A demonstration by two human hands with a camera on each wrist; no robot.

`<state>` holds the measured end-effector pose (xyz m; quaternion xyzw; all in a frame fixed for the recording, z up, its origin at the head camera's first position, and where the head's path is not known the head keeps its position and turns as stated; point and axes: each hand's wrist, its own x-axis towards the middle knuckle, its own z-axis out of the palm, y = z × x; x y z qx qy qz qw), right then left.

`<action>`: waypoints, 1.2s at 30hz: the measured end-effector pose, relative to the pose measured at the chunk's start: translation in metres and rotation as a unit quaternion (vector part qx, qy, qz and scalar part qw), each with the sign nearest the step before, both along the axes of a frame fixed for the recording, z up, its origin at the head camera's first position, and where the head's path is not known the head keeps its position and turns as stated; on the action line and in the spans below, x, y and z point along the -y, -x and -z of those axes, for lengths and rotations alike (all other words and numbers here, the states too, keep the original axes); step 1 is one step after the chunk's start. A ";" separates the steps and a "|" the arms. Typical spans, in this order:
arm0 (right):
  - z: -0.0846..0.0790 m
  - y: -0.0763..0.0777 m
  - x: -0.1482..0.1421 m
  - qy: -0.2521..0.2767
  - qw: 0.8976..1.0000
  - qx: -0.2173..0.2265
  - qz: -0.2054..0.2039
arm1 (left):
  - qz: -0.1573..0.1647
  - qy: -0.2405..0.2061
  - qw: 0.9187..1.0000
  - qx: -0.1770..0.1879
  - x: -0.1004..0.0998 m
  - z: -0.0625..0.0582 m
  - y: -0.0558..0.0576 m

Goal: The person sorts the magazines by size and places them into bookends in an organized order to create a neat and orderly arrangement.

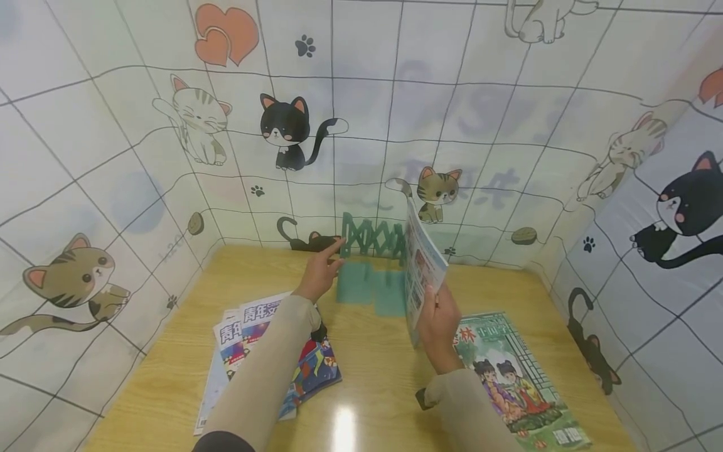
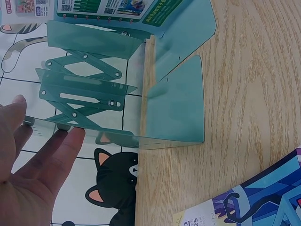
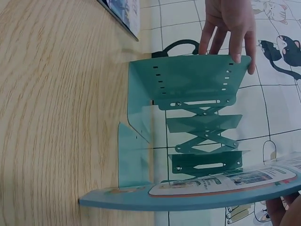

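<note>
A green expandable bookend (image 1: 373,242) with a crisscross lattice and flat base plates stands on the table against the wall. My left hand (image 1: 321,273) pinches the upper edge of its left end plate (image 3: 188,75); the fingertips (image 2: 75,136) lie on the outer face. In my right hand (image 1: 439,320) a thin magazine (image 1: 420,270) is held upright by its near edge, thumb on the page side. It stands at the bookend's right end, its lower edge at the table in the right wrist view (image 3: 188,200). Most of the right hand's fingers are hidden behind the magazine.
Several magazines (image 1: 254,317) lie in an overlapping pile at the left, partly under the left forearm. Another magazine with a green cover (image 1: 519,376) lies flat at the right. Cat-printed sheeting (image 1: 367,113) encloses the wooden table (image 1: 361,364) at the back and sides.
</note>
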<state>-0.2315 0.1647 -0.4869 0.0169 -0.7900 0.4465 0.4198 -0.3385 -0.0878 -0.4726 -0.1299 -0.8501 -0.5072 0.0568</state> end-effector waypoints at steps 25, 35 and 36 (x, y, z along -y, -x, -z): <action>-0.001 0.022 0.022 0.073 0.996 -0.040 -0.013 | -0.002 0.001 1.000 -0.006 0.000 -0.001 -0.001; 0.000 0.028 0.030 0.076 0.996 -0.023 -0.037 | 0.000 -0.003 1.000 -0.002 0.000 0.000 -0.001; 0.000 0.028 0.030 0.077 0.996 -0.023 -0.039 | 0.000 -0.005 1.000 -0.001 0.000 0.000 -0.001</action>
